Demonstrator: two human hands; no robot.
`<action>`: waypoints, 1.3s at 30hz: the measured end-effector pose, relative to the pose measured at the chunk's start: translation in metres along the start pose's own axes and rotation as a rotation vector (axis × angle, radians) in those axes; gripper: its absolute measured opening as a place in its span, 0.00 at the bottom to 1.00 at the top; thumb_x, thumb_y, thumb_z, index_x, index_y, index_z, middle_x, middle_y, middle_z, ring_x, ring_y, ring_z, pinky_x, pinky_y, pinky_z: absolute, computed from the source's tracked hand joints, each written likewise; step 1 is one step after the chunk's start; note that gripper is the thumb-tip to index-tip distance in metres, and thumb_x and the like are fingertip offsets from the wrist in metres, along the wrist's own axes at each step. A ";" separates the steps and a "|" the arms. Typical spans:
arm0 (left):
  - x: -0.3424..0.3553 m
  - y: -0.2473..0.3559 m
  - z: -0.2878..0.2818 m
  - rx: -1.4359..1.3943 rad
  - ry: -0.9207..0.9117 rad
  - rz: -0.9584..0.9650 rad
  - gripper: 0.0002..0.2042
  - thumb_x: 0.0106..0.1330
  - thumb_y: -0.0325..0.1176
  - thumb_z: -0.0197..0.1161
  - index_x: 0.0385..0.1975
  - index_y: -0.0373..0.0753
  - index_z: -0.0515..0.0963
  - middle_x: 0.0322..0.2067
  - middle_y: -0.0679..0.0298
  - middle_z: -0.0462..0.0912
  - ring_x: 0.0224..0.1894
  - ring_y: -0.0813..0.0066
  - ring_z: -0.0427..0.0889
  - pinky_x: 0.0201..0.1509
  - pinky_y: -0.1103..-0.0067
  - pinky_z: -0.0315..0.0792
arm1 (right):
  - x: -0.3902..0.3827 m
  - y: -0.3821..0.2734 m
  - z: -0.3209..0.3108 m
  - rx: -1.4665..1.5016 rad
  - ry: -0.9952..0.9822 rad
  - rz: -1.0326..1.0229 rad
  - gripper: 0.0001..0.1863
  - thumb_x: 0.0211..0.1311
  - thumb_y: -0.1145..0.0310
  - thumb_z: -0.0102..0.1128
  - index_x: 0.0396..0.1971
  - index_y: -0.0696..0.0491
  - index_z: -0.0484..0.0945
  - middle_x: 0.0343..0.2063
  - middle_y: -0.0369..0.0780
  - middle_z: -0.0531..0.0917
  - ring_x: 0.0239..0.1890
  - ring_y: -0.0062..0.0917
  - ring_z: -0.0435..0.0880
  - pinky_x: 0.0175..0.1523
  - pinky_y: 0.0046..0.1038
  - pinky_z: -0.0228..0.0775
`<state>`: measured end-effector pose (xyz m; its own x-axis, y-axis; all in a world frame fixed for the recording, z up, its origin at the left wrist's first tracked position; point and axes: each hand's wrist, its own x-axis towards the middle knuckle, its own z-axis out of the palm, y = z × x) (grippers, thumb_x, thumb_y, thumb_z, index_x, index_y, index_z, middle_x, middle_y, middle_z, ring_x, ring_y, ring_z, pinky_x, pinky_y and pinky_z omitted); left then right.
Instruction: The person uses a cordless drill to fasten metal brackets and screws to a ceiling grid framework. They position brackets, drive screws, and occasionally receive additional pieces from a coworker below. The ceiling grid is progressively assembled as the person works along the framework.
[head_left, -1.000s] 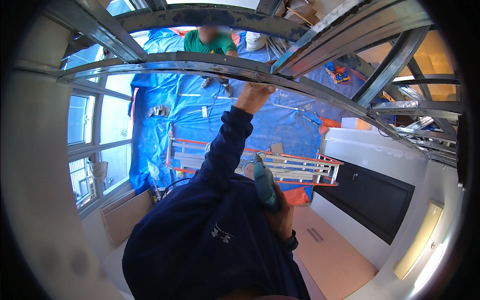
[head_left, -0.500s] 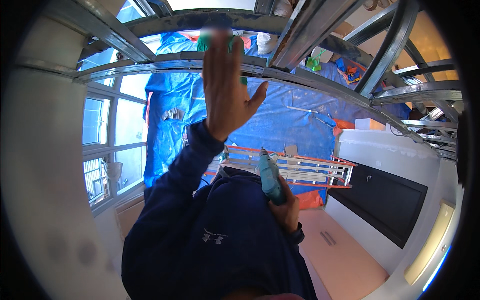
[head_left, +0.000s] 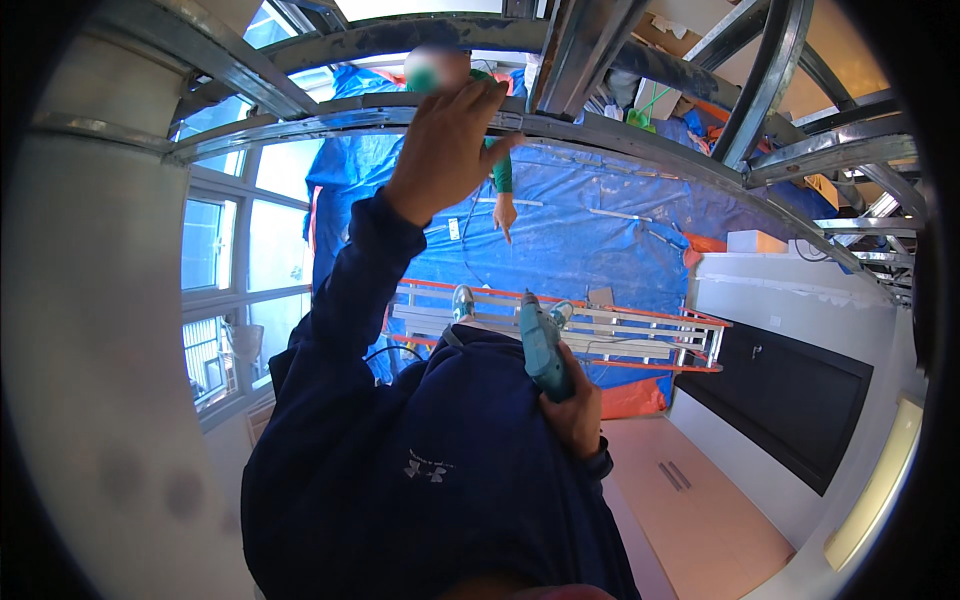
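Note:
My left hand (head_left: 445, 150) is raised with fingers apart, overlapping the curved metal track (head_left: 355, 120) in the view; I cannot tell whether it touches it. My right hand (head_left: 572, 408) grips a teal drill (head_left: 545, 355) low in front of my dark sweatshirt, its tip pointing up the picture. Behind my left hand a co-worker in green sleeves (head_left: 502, 175) is partly hidden, one hand (head_left: 505, 210) hanging with a finger extended downward. My shoes (head_left: 462, 300) are below on a ladder-like platform (head_left: 630, 335) with orange rails.
Steel framing (head_left: 585, 60) crosses overhead, with a dark pipe behind it. Blue tarps (head_left: 590, 240) cover the floor. Windows (head_left: 210, 255) line the left, beside a pale wall (head_left: 100, 350). On the right are a dark door (head_left: 770, 400), a pink board (head_left: 720, 520) and a white box (head_left: 755, 240).
My left hand left the track's underside, where its fingers were curled, and rose open in front of it. The co-worker's hand now shows below the track. The drill stays in my right hand.

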<state>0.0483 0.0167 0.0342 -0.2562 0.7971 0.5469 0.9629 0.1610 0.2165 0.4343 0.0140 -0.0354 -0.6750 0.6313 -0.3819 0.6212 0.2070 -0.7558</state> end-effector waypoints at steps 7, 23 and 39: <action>0.029 -0.045 0.000 -0.175 -0.216 -0.018 0.14 0.72 0.39 0.65 0.44 0.34 0.86 0.34 0.51 0.87 0.34 0.57 0.87 0.40 0.67 0.78 | -0.005 0.004 0.002 -0.005 0.007 -0.027 0.44 0.48 0.76 0.68 0.71 0.47 0.69 0.54 0.56 0.83 0.58 0.47 0.84 0.61 0.38 0.76; 0.114 -0.110 0.018 -0.467 -1.149 -0.043 0.27 0.69 0.54 0.68 0.51 0.33 0.84 0.39 0.62 0.87 0.41 0.70 0.82 0.46 0.72 0.77 | -0.002 0.006 0.002 0.054 -0.014 -0.064 0.44 0.46 0.80 0.67 0.71 0.51 0.70 0.53 0.55 0.84 0.55 0.42 0.86 0.59 0.36 0.77; 0.130 -0.092 0.007 -0.475 -1.306 -0.126 0.25 0.69 0.46 0.68 0.59 0.33 0.80 0.45 0.57 0.88 0.41 0.66 0.87 0.44 0.69 0.83 | 0.015 0.017 -0.008 0.057 -0.113 -0.181 0.43 0.47 0.75 0.67 0.70 0.52 0.69 0.57 0.58 0.81 0.61 0.47 0.82 0.64 0.37 0.73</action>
<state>-0.0728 0.1094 0.0799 0.1787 0.7947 -0.5801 0.7518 0.2701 0.6015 0.4379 0.0335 -0.0502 -0.8160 0.4992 -0.2916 0.4643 0.2652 -0.8451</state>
